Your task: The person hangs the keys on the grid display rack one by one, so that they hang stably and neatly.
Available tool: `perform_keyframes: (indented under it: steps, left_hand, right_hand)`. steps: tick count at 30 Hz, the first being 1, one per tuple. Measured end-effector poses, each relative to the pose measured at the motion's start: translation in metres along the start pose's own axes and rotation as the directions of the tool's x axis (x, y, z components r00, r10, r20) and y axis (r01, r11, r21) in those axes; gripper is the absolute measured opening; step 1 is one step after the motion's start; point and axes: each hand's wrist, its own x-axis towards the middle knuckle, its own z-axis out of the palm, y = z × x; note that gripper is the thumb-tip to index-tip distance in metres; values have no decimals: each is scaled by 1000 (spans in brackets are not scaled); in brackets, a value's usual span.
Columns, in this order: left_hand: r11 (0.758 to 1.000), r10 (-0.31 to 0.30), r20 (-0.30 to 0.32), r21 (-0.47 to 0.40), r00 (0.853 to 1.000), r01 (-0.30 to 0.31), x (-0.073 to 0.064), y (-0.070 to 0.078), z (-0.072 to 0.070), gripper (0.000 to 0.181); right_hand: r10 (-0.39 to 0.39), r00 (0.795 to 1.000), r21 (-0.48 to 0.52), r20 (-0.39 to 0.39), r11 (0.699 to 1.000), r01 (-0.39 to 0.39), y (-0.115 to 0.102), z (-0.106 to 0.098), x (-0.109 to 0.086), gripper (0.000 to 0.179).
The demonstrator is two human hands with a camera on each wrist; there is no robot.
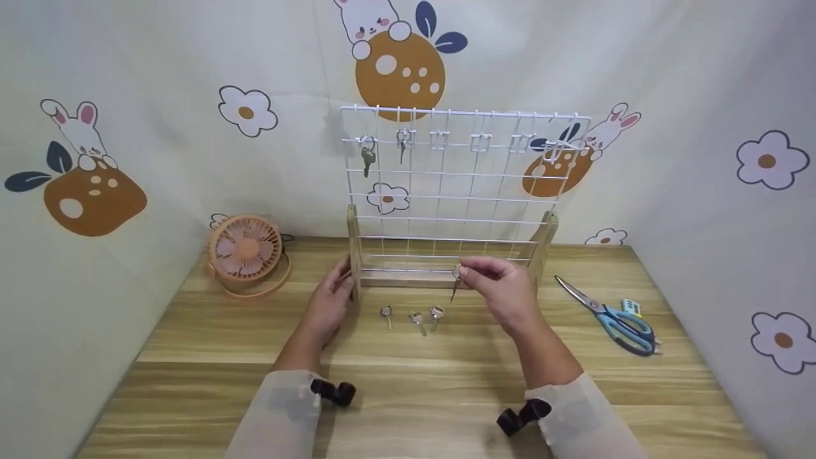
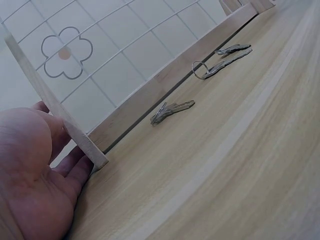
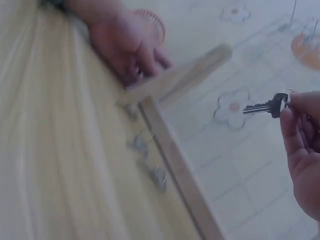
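Observation:
A white wire grid rack stands on wooden posts with a row of hooks near its top. Two hooks carry keys: a bunch at far left and a single key beside it. My left hand holds the rack's left wooden post from its outer side, low down. Between thumb and fingers, my right hand pinches the ring of a key, in front of the lower grid. On the table before the rack lie a left key, a middle key and a right key.
An orange fan stands left of the rack. To the right lie blue-handled scissors, blades pointing back, with a small light-blue item close by. A patterned cloth backdrop rises behind the wooden table.

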Motion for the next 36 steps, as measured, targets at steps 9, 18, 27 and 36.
perform_keyframes:
  steps: [9, 18, 27, 36]
  left_hand:
    - [1000, -19, 8, -11, 1000, 19, -1, -1, 0, 55]
    - [1000, -7, 3, -9, 1000, 7, 0, -1, 0, 55]
    - [1000, -21, 7, 6, 1000, 21, 0, 0, 0, 55]
    - [1000, 17, 11, -6, 1000, -17, -1, 0, 1, 55]
  right_hand:
    - [-101, 993, 255, -66, 960, 115, -87, 23, 23, 17]
    - [-143, 989, 266, -45, 952, 150, -147, 46, 54, 30]
    - [-48, 995, 415, -89, 906, 81, -153, 62, 68, 33]
    - [-97, 991, 356, -93, 926, 125, -142, 61, 74, 33]
